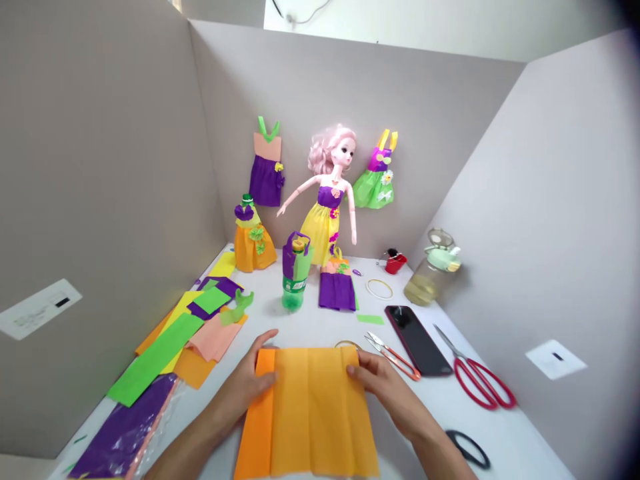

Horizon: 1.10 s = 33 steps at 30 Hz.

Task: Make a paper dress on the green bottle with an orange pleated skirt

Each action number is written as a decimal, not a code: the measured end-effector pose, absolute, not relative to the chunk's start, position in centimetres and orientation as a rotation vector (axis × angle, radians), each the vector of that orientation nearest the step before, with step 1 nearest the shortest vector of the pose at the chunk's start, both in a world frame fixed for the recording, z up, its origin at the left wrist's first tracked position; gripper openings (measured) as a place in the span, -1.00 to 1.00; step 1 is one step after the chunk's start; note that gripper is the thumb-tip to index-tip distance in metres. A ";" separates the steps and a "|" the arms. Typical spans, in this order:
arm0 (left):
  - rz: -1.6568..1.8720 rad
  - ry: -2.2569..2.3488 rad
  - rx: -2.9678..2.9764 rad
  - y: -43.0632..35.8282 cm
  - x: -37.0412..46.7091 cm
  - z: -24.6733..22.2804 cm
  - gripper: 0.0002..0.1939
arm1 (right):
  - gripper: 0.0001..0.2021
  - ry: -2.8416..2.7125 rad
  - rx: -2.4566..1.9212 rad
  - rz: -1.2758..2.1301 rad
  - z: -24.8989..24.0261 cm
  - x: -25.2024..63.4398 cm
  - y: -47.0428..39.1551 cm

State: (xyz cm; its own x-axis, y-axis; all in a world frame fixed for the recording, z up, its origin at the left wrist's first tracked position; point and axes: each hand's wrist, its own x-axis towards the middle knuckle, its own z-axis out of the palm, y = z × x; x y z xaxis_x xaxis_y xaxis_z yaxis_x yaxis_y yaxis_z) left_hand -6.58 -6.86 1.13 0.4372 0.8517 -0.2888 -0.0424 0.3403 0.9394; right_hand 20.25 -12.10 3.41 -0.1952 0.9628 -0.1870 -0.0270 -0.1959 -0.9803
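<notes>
Both hands, left and right, grip the side edges of an orange cloth above the near part of a white table. Grey panels enclose the table's back and sides; small dresses hang on the back panel, behind scissors, a phone and scraps.

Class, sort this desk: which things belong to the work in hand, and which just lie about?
Probably in the work:
orange sheet, held by left hand and right hand
green strip
orange-handled snips
red-handled scissors

Probably just lying about:
phone
lidded jug
small red container
</notes>
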 end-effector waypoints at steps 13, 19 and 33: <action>0.659 1.356 2.258 -5.8 -9.1 4.5 -0.58 | -0.85 -1.456 -1.324 1.581 3.9 21.0 -11.5; 0.500 0.704 1.850 -4.7 0.3 5.3 -0.59 | -0.86 -1.449 -1.206 1.660 4.5 20.2 -11.2; 0.601 0.747 1.508 -5.4 2.4 1.6 -0.81 | -0.71 -1.242 -1.401 1.392 2.5 21.5 -10.7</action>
